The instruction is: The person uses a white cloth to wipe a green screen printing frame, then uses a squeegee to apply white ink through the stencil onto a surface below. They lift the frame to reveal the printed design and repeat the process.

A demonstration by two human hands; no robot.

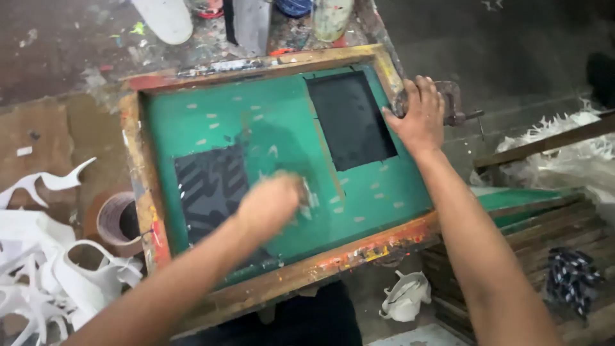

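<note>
Left hand [272, 204], grip closed on a pale rag [309, 195], blurred, presses on the green mesh of the wooden-framed printing screen [148, 211] lying on the counter [57, 134]; right hand [418, 114], grip open, lies flat on the frame's far right corner beside a metal clamp [451, 102].

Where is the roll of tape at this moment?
In the head view, the tape roll lies at the left, just outside the left edge of the wooden screen frame, with white scraps below and beside it.

Single head view, looking steeply down, close over printing frame [269, 160].
</note>
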